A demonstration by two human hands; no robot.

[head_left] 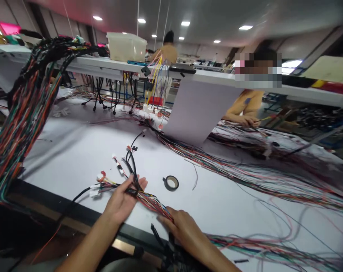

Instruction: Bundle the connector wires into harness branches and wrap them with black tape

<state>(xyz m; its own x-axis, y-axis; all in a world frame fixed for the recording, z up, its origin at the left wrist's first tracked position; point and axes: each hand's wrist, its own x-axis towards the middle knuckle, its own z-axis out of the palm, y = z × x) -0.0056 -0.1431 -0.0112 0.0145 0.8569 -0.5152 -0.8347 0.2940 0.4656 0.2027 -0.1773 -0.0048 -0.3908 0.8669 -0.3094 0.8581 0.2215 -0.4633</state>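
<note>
A multicoloured wire harness (151,202) runs across the white work table (60,158), with white connectors (94,191) and black-sheathed branches fanning out beyond my hands. My left hand (123,198) grips the harness at a black-wrapped junction. Further along, my right hand (179,226) closes over the coloured wires near the table's front edge. A roll of black electrical tape (170,183) lies on the table just beyond the two hands, touching neither.
A thick hanging wire bundle (26,113) arches up at the left. Long loose wires (245,177) spread across the table to the right. Beyond a white upright panel (199,109), a co-worker's hand (243,121) works on wires. A translucent plastic box (126,46) sits on a raised shelf.
</note>
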